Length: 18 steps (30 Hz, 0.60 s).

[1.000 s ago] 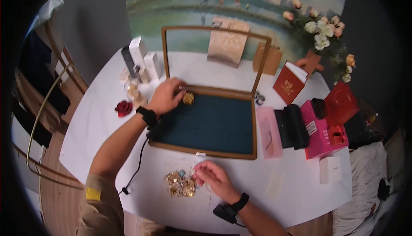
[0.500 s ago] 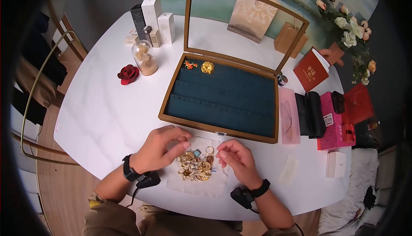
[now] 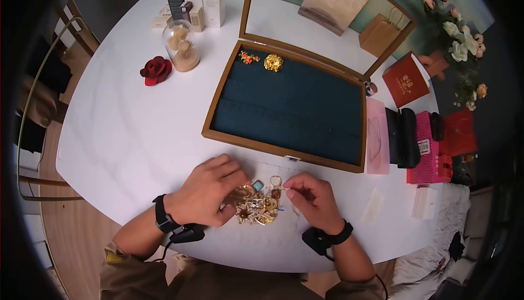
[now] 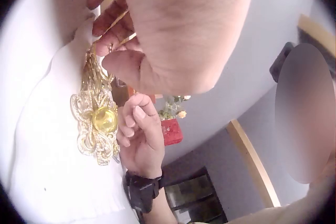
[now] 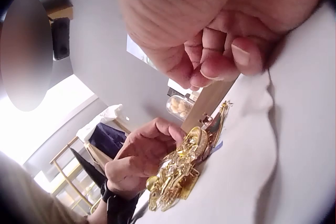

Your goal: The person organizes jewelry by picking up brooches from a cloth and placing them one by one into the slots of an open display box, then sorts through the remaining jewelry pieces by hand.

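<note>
A heap of gold-coloured jewellery [image 3: 267, 206] lies on a white cloth [image 3: 273, 235] at the table's near side. My left hand [image 3: 210, 191] reaches to the heap's left edge, fingers bent and thumb apart from the forefinger. The left wrist view shows a brooch with a round yellow stone [image 4: 105, 120] below that hand. At the heap's right side is my right hand [image 3: 316, 199], fingers loosely bent with nothing visible in them. Beyond stands a wooden display case [image 3: 210, 132], its glass lid raised. A red and gold brooch [image 3: 249, 57] and a gold flower brooch [image 3: 273, 63] sit on its dark lining.
A red fabric rose [image 3: 156, 70], a glass dome [image 3: 182, 49] and several boxes stand at the back left. Right of the case are a pink glasses case [image 3: 377, 139], a black case [image 3: 406, 136] and a pink box [image 3: 423, 163]. A red booklet [image 3: 406, 80] stands behind.
My left hand has come back from the case's upper left corner to the jewellery heap. The red and gold brooch now shows in the case. The right hand stays beside the heap; the head view has shifted.
</note>
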{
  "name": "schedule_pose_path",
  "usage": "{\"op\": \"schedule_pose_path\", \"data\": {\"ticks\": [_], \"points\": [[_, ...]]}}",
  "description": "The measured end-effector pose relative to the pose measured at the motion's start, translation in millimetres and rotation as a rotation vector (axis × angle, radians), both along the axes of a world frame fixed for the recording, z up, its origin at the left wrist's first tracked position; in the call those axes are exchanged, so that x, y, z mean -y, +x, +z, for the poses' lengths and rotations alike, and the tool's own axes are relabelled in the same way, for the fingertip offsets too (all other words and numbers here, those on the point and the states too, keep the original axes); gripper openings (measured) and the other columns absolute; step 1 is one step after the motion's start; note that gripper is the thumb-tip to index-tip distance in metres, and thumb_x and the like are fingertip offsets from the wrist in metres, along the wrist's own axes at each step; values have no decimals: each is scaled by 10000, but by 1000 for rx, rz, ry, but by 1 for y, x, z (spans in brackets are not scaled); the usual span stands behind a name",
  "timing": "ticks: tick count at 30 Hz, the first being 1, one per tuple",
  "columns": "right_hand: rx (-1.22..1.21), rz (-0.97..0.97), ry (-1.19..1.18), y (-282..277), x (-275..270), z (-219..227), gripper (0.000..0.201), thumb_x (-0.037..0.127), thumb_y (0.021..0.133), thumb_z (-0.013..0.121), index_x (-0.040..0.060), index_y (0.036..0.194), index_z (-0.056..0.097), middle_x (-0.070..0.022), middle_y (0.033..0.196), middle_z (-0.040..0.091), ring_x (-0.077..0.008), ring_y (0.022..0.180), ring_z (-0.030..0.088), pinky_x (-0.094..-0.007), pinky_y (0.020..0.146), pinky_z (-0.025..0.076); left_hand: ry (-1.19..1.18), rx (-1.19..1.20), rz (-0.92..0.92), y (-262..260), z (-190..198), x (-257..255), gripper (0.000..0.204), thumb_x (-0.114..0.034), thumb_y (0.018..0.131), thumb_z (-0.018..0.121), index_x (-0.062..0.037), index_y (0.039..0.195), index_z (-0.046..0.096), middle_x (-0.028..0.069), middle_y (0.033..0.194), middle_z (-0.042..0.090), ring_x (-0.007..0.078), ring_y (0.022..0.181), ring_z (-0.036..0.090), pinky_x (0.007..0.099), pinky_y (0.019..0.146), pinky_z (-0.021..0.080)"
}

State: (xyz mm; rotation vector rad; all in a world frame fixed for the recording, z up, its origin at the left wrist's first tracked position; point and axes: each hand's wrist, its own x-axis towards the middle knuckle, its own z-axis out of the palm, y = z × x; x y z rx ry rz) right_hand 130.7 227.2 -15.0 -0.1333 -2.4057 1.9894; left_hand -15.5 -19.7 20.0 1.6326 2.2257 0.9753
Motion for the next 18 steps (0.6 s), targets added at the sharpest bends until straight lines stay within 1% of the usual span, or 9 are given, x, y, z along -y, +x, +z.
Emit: {"op": "schedule_pose_path", "data": {"ticks": [2, 3, 4, 6, 7, 9, 12, 15, 18], "points": [[-25, 11, 15, -1, 0, 1, 84, 28, 986, 641, 20, 1065, 667, 32, 794, 637, -1, 637, 503, -198, 568, 397, 51, 25, -6, -2, -8, 0, 395, -51, 596, 637, -31, 989, 669, 130, 889, 608, 345, 839, 565, 422, 744, 502], [-4, 12, 11, -1, 0, 2, 90, 23, 985, 637, 15, 1070, 665, 33, 796, 632, -1, 644, 504, -197, 575, 399, 71, 51, -1, -3, -10, 0, 337, -26, 622, 644, -34, 957, 678, 117, 864, 623, 340, 833, 581, 421, 738, 506], [-2, 13, 10, -1, 0, 3, 90, 23, 985, 637, 15, 1070, 665, 33, 796, 632, -1, 644, 504, -197, 575, 399, 69, 54, 1, -3, -13, 0, 337, -26, 622, 644, -34, 957, 678, 117, 864, 623, 340, 833, 581, 421, 738, 506], [8, 11, 6, -1, 0, 4, 88, 24, 985, 640, 14, 1069, 664, 33, 798, 628, -3, 653, 506, -196, 583, 400, 143, 95, 50, -2, -20, -2, 243, 4, 689, 668, -31, 928, 690, 104, 833, 638, 330, 818, 601, 417, 727, 510], [9, 12, 6, 0, 1, 4, 88, 24, 985, 640, 14, 1069, 664, 33, 798, 628, -3, 653, 506, -196, 583, 400, 143, 95, 52, -2, -21, -2, 243, 4, 689, 668, -31, 928, 690, 104, 833, 638, 330, 818, 601, 417, 727, 510], [7, 7, -21, 0, 1, 3, 83, 30, 986, 645, 15, 1066, 663, 32, 801, 626, -7, 662, 509, -197, 588, 400, 160, 103, 105, 0, -22, -3, 145, 13, 765, 695, -32, 903, 698, 102, 814, 649, 319, 780, 615, 409, 706, 512], [-1, 11, 0, 0, 1, 2, 82, 39, 984, 653, 16, 1062, 661, 29, 798, 625, -16, 670, 514, -202, 597, 404, 121, 177, 164, 2, -25, -3, 152, 6, 802, 705, -34, 947, 689, 108, 837, 637, 317, 751, 613, 406, 692, 510], [-8, 15, 8, 0, 0, 1, 84, 48, 981, 660, 17, 1060, 661, 26, 796, 625, -24, 674, 522, -207, 606, 412, 146, 140, 218, 5, -19, -6, 191, 21, 815, 692, -42, 994, 676, 119, 875, 620, 317, 725, 612, 410, 680, 507], [-2, 13, 13, 0, 1, 2, 89, 53, 979, 666, 17, 1060, 662, 24, 793, 624, -28, 675, 524, -209, 613, 419, 110, 176, 222, 4, -18, -4, 250, -8, 772, 713, -43, 1013, 656, 124, 901, 598, 320, 775, 617, 408, 690, 510]]}}
